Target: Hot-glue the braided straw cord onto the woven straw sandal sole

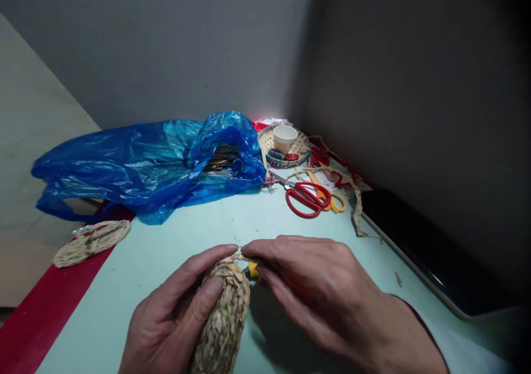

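My left hand (174, 313) wraps round a woven straw piece (224, 318) standing on edge on the pale green table (174, 241); thumb and forefinger pinch its top rim. My right hand (315, 285) meets it there, its fingertips pinching a thin straw strand at the rim. A small tool with a yellow and black tip (251, 271) sticks out from under my right fingers; the rest of the tool is hidden.
A blue plastic bag (149, 161) with straw inside lies behind. Red-handled scissors (305, 197) and orange ones (332, 198) lie at the right rear, beside a woven tray (269, 139) holding a white cup (285, 137). A flat straw oval (91, 242) lies left; a black slab (431, 252) lies right.
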A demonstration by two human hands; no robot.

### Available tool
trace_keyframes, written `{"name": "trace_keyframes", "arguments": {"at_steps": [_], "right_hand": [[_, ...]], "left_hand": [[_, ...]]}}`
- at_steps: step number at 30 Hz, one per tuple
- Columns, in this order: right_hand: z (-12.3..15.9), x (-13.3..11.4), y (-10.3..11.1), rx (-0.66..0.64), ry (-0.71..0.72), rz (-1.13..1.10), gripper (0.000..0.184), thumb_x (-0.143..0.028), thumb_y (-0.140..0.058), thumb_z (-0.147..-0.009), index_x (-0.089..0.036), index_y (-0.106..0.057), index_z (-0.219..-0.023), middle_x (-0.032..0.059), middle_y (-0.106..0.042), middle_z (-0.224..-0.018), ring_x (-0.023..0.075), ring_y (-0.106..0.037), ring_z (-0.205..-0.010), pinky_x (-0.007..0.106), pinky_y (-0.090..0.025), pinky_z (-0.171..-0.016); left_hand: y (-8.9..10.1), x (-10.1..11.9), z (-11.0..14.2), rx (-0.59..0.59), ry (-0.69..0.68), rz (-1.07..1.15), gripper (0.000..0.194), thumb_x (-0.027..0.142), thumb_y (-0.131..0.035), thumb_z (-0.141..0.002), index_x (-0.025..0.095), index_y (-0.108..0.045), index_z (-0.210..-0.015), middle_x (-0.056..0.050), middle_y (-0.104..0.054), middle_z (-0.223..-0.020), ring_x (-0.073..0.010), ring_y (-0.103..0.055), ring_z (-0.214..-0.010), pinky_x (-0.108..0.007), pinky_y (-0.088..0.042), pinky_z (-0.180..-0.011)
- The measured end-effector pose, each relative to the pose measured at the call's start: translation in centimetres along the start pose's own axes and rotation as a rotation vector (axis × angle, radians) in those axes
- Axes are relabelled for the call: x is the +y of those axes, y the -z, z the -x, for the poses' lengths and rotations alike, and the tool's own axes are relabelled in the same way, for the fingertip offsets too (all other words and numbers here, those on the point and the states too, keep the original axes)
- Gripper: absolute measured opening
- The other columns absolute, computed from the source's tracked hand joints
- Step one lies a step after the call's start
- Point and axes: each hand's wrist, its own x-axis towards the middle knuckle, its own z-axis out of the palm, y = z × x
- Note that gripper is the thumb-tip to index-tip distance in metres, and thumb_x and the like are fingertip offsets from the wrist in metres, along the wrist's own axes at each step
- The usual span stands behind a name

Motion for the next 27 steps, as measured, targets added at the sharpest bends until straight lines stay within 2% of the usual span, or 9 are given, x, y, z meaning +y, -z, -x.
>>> {"name": "trace_keyframes", "arguments": {"at_steps": [4,7,11,16,21,27], "right_hand": [[-0.1,-0.1,0.1,0.009,0.029,0.018,0.023,-0.001,-0.051,-0.094,-0.009,-0.066,-0.110,0.0068,-0.076,-0.086,0.0146,-0.065,-0.069,0.025,-0.053,-0.062],[0.0,0.1,-0.1,0.019,0.065,0.027,0.023,-0.001,-0.047,-0.096,-0.011,-0.065,-0.108,0.0066,-0.076,-0.084,0.0155,-0.063,-0.067,0.028,-0.052,-0.061],[0.2,0.2,-0.5,0.017,0.078,0.055,0.024,-0.001,-0.046,-0.097,-0.010,-0.067,-0.106,0.0079,-0.076,-0.082,0.0165,-0.059,-0.062,0.030,-0.049,-0.057],[0.3,-0.3,-0.4,0.002,0.074,0.151,0.024,-0.004,-0.047,-0.098,-0.009,-0.070,-0.099,0.0093,-0.079,-0.088,0.0191,-0.067,-0.067,0.033,-0.053,-0.061],[0.2,-0.7,-0.4,0.045,0.091,0.245,0.028,-0.004,-0.045,-0.098,-0.012,-0.070,-0.087,0.0072,-0.077,-0.075,0.0202,-0.065,-0.060,0.034,-0.049,-0.053],[0.2,-0.4,-0.9,-0.014,0.074,0.103,0.024,0.002,-0.049,-0.093,-0.003,-0.070,-0.102,0.0091,-0.075,-0.078,0.0197,-0.061,-0.063,0.033,-0.047,-0.057]], "left_hand": [[0.1,0.1,0.3,0.053,0.029,-0.112,0.018,0.044,-0.075,-0.080,0.040,-0.083,-0.096,0.007,-0.081,-0.112,-0.0241,-0.073,-0.107,-0.021,-0.056,-0.089],[0.1,0.1,0.3,0.040,0.048,-0.125,0.017,0.047,-0.075,-0.080,0.044,-0.082,-0.094,0.009,-0.082,-0.107,-0.0228,-0.074,-0.106,-0.023,-0.055,-0.093],[-0.1,0.3,0.1,0.047,0.073,-0.108,0.016,0.048,-0.077,-0.078,0.043,-0.083,-0.091,0.009,-0.082,-0.105,-0.0224,-0.074,-0.104,-0.023,-0.055,-0.094],[-0.3,0.3,0.0,0.035,0.108,-0.025,0.020,0.047,-0.079,-0.076,0.039,-0.083,-0.094,0.007,-0.082,-0.107,-0.0200,-0.075,-0.101,-0.017,-0.057,-0.085],[-0.5,0.5,0.0,0.023,0.132,0.040,0.022,0.047,-0.081,-0.075,0.038,-0.084,-0.094,0.005,-0.083,-0.102,-0.0187,-0.077,-0.094,-0.016,-0.057,-0.082],[-0.6,0.8,-0.1,0.009,0.150,0.058,0.023,0.047,-0.082,-0.073,0.034,-0.085,-0.091,0.003,-0.084,-0.092,-0.0176,-0.076,-0.086,-0.014,-0.057,-0.076]]}}
